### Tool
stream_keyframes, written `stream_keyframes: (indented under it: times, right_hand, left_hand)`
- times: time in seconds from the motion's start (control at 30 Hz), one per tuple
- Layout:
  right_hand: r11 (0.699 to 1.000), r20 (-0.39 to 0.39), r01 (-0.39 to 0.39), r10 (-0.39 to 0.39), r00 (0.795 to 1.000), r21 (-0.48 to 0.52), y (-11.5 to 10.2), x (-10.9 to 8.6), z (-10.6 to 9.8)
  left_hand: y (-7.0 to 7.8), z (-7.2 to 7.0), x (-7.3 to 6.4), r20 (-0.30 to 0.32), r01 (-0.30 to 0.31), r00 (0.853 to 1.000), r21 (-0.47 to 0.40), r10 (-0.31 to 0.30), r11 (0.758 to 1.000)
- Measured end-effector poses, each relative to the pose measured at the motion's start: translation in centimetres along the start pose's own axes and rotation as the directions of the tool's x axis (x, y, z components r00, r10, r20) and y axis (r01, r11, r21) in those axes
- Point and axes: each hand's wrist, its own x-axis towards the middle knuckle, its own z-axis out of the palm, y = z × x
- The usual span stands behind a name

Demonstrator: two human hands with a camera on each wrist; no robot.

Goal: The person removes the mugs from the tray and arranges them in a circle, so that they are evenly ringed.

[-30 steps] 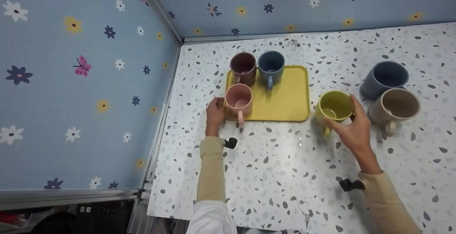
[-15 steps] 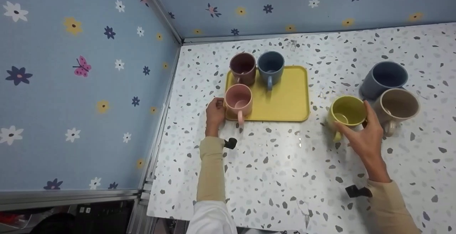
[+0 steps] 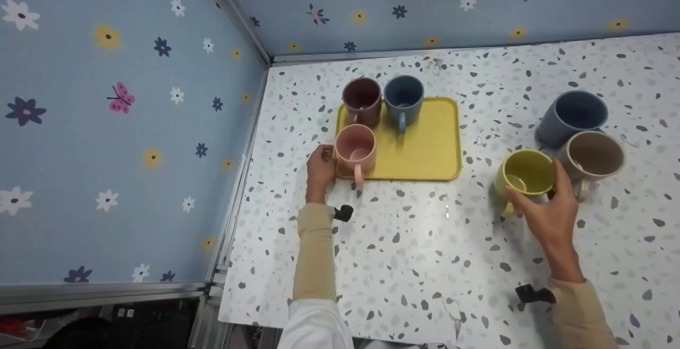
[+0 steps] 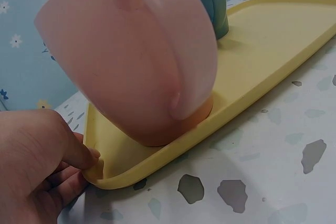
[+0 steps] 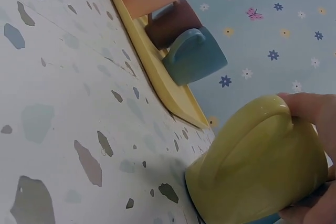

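A yellow-green mug [image 3: 526, 175] is gripped by my right hand [image 3: 552, 216], thumb on its near side and fingers round its right side. Its handle points toward me. My left hand [image 3: 321, 167] pinches the left rim of the yellow tray [image 4: 128, 177] at its near corner. Right beside that hand, a pink mug [image 4: 131, 56] stands on the tray. Behind it on the tray are a maroon mug [image 3: 362, 99] and a blue mug [image 3: 404, 99], both upright.
Right of the yellow-green mug stand a beige mug [image 3: 589, 163] and a larger blue mug [image 3: 568, 120], close together on the speckled table [image 3: 393, 264]. Flower-patterned panels [image 3: 127, 142] border the table at the left and back.
My right hand has moved right and toward me with the yellow-green mug, away from the tray and close to the beige mug. The left hand and the tray have stayed in place.
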Motion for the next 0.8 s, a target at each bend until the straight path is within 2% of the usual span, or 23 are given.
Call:
stream_keyframes:
  times: [0.23,0.8]
  right_hand:
    - [0.999,-0.033,-0.008,0.007,0.999,-0.036,0.1,-0.5,-0.2]
    - [0.982,-0.035,0.033,-0.04,0.999,-0.187,-0.7,-0.8,-1.6]
  left_hand:
    - [0.1,-0.1,-0.1,-0.008,0.004,1.0,-0.014,-0.004,1.0]
    - [0.1,0.0,-0.1,-0.02,-0.015,1.0,-0.012,0.015,1.0]
